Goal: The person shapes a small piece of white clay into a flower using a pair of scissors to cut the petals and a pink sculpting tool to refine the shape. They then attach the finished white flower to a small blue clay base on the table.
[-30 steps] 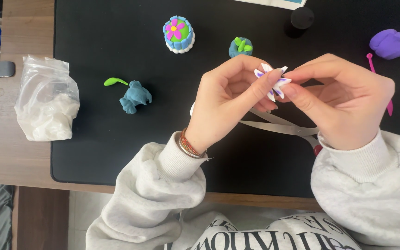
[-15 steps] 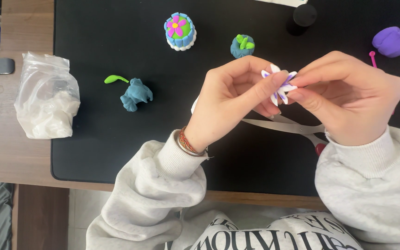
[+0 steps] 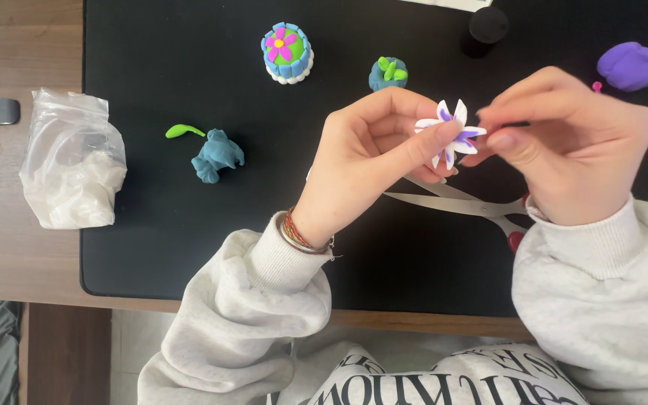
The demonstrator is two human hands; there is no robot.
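My left hand [image 3: 373,154] pinches a small white and purple clay flower [image 3: 451,133] between thumb and fingers, above the black mat [image 3: 151,217]. My right hand [image 3: 568,142] meets it from the right, fingertips closed on the flower's petals. Both hands hover just over a pair of scissors [image 3: 459,201] lying open on the mat, its red handle partly hidden under my right wrist.
On the mat lie a blue clay lump [image 3: 217,156], a green clay strip [image 3: 184,131], a round blue, green and pink clay cake [image 3: 287,52], a small blue and green piece [image 3: 388,73], purple clay [image 3: 631,66] and a black cap [image 3: 487,28]. A bag of white clay [image 3: 73,169] sits left.
Both hands have lifted slightly and turned the flower, so its petals now face the camera more fully. The view has shifted a little.
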